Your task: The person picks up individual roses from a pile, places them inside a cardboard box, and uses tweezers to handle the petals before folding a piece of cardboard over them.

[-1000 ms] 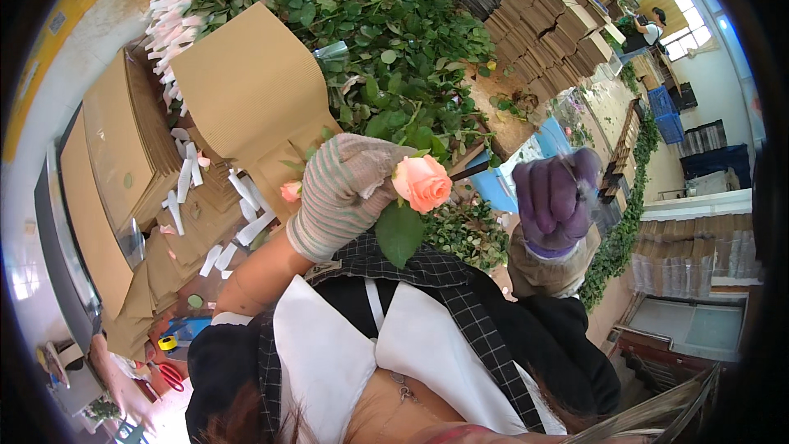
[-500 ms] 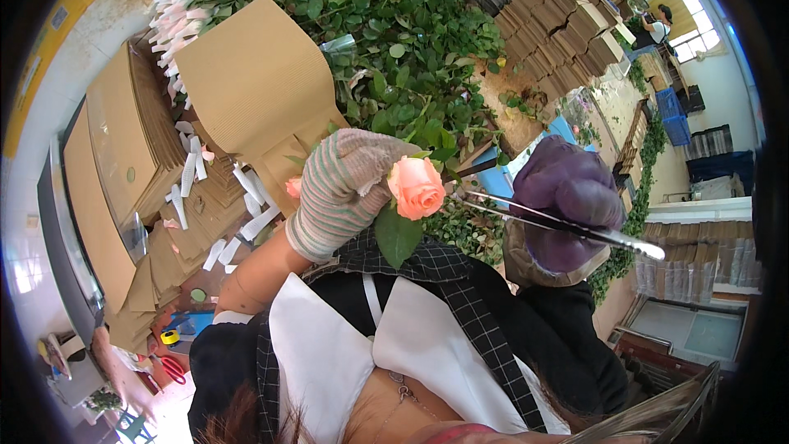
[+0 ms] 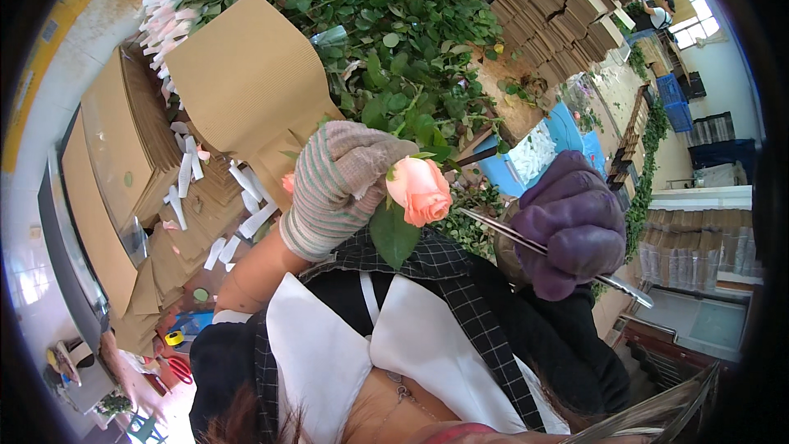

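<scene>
In my left hand, which wears a striped knit glove, the fingers are closed round the stem of a rose just below its bloom. The peach-pink rose tilts to the right, with a green leaf hanging under it. A purple rubber glove covers my right hand, which is wrapped round long metal tweezers. Their thin tip points left and lies beside the bloom's right edge; whether it touches a petal I cannot tell. Most of the rose's stem is hidden behind my left hand.
Leafy rose stems fill the table beyond my hands. A corrugated cardboard sheet stands left, near scattered white paper sleeves. A blue bin with white pieces lies ahead right. Cardboard stacks rise behind; a person is far off.
My right hand has turned and shifted down, its fingers now closed over the tweezers. The tweezers' prongs, apart before, look together. The rose has tipped slightly, showing more of its side.
</scene>
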Motion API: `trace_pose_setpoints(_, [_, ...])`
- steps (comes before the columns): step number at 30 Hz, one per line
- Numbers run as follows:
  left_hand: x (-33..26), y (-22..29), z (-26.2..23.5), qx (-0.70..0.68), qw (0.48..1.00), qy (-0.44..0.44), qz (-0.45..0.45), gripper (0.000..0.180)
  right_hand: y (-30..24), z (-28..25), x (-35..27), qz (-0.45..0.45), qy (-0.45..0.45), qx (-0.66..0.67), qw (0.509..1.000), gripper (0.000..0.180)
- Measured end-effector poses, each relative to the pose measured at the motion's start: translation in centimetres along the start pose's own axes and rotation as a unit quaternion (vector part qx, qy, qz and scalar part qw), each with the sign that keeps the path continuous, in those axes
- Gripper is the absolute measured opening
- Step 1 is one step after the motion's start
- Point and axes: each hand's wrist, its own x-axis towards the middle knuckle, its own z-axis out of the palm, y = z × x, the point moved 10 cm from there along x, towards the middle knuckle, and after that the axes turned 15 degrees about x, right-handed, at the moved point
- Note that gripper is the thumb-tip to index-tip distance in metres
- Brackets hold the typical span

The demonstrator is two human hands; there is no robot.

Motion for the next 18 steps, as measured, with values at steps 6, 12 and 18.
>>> trace_pose_setpoints(6, [0.0,0.8,0.0,0.023,1.0,0.01,0.015,0.028,0.4,0.2,-0.3,0.049,0.001,0.009,0.999,0.033])
trace_pose_setpoints(12, [0.1,0.7,0.2,0.033,0.999,-0.006,0.004,0.027,0.7,1.2,0.4,0.084,-0.061,-0.013,0.995,0.034])
trace_pose_setpoints(18, [0.2,0.8,0.6,0.028,0.999,-0.024,0.005,0.026,1.5,1.1,0.2,0.11,-0.089,-0.032,0.989,0.028])
